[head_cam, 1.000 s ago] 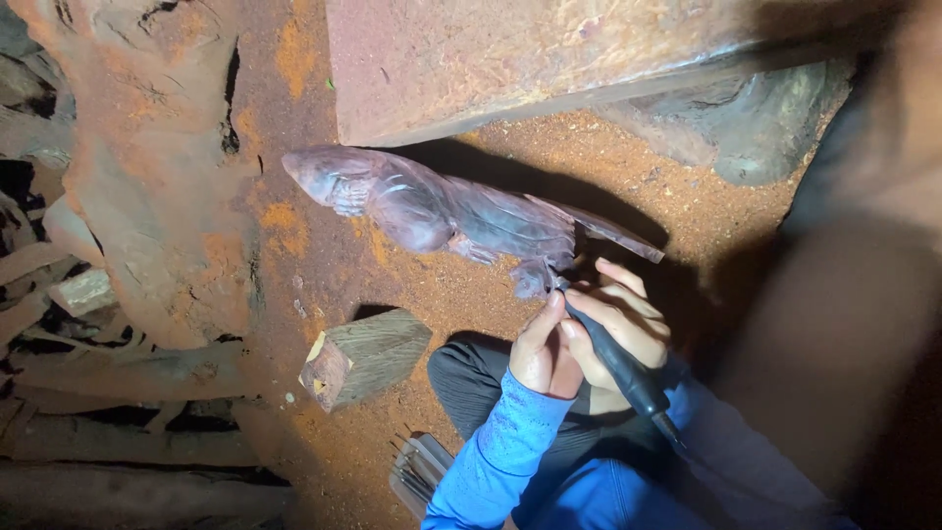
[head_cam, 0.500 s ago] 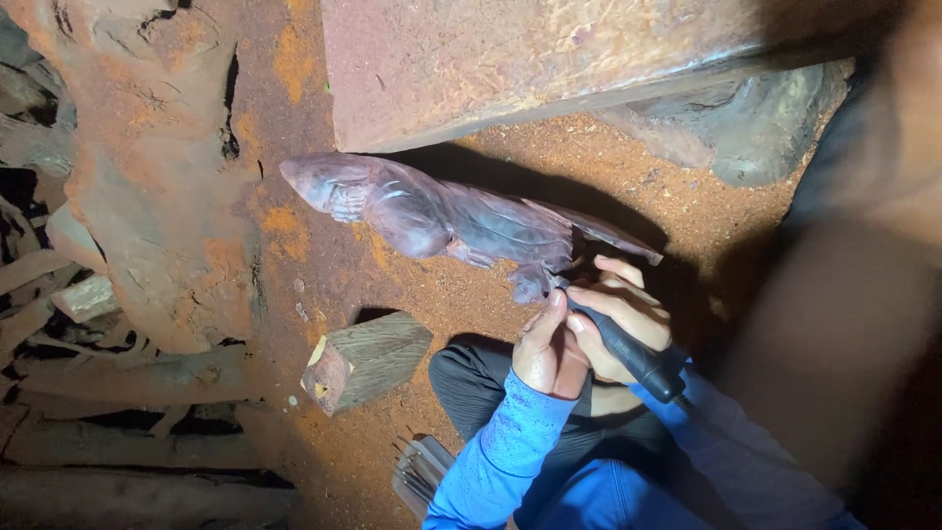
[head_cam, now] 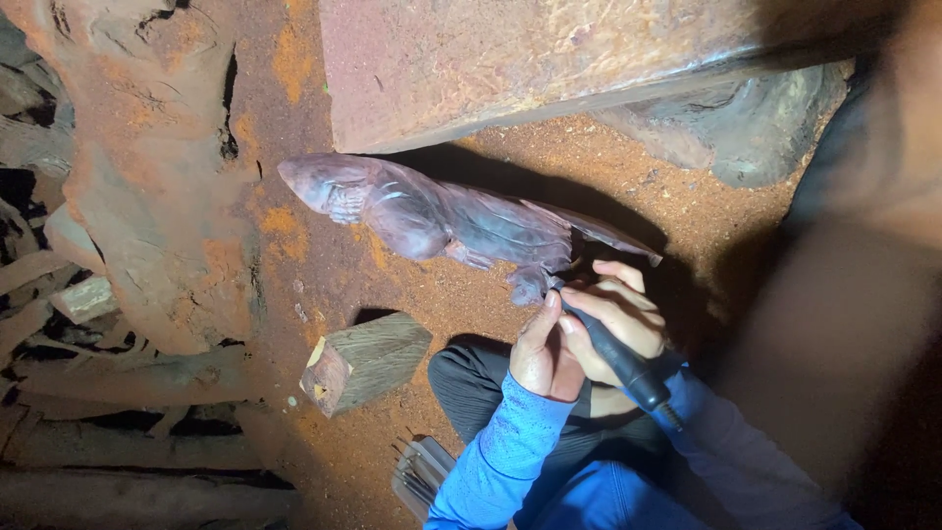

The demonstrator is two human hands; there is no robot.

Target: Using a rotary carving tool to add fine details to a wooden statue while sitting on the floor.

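Note:
A dark purplish carved wooden figure point(head_cam: 432, 216), shaped like a long animal, lies on sawdust-covered ground. My right hand point(head_cam: 613, 314) grips a black pen-shaped rotary carving tool point(head_cam: 618, 358), its tip touching the figure's lower rear part. My left hand point(head_cam: 545, 348) presses against the right hand and the tool, thumb up near the tip. Both arms wear blue sleeves.
A thick reddish timber slab point(head_cam: 549, 69) lies just above the carving. A small cut wood block point(head_cam: 363, 361) sits left of my knee. A big rough stump point(head_cam: 147, 196) and wood scraps fill the left side. A dark rock-like lump point(head_cam: 756, 137) is at upper right.
The hands and tool have stayed at the figure's rear with only slight shifts of the tool. The view has barely drifted.

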